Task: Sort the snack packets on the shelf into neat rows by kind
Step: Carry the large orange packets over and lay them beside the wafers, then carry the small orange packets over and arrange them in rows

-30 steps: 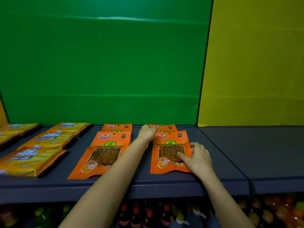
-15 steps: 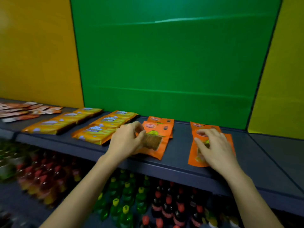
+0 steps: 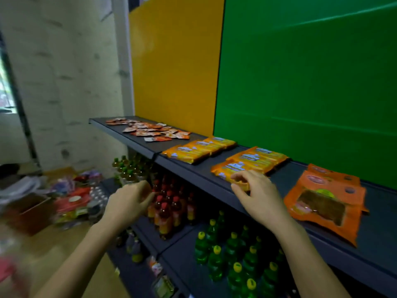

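Grip of right hand (image 3: 257, 196) pinching flat glossy yellow packet (image 3: 234, 167), likely foil; left hand (image 3: 129, 204) loose, empty.

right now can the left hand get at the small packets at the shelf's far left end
Probably yes: the left hand hangs free before the shelf, nothing stands between it and the small packets, though it must rise and stretch.
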`<state>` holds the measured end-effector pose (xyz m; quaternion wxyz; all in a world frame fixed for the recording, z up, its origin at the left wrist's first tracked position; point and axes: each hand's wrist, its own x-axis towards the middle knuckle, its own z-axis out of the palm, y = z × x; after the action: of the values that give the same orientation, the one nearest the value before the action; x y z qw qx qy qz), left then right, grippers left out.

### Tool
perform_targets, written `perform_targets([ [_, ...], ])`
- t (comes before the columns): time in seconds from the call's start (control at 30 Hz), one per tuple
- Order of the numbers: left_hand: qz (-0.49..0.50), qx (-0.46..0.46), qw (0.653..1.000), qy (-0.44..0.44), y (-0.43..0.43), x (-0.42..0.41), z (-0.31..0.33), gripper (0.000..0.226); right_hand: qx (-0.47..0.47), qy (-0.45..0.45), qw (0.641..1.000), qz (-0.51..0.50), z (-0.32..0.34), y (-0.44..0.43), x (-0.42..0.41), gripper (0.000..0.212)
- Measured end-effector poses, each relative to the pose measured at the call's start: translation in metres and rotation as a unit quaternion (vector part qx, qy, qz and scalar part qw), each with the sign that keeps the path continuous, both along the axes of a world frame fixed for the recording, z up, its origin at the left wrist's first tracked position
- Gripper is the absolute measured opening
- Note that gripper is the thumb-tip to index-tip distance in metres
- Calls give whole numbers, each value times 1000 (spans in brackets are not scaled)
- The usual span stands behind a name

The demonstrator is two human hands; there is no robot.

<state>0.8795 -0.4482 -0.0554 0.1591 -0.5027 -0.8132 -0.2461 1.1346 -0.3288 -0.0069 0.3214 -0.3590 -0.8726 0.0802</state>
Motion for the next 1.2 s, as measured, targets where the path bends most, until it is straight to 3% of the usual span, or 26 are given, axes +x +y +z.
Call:
perform_targets([
  [0.13, 31, -22, 999, 24, -14, -64, -14, 30, -11, -3, 999, 47, -13, 2, -77, 24],
  [0.27, 31, -30, 999, -7, -18, -141, -22, 26, -36, -17, 996, 77, -24, 1, -163, 23],
  [0.43, 34, -25, 999, 33, -16, -226, -13, 25, -43, -16, 996, 77, -20, 8, -259, 25],
  [0.87, 12, 3, 1000, -6, 39, -380, -14, 29, -81, -14, 996, 31, -7, 66, -430, 25],
  [1.2, -27, 32, 999, -14, 154, -504, 11, 23, -82, 2, 993, -80, -2, 162, -551, 31],
])
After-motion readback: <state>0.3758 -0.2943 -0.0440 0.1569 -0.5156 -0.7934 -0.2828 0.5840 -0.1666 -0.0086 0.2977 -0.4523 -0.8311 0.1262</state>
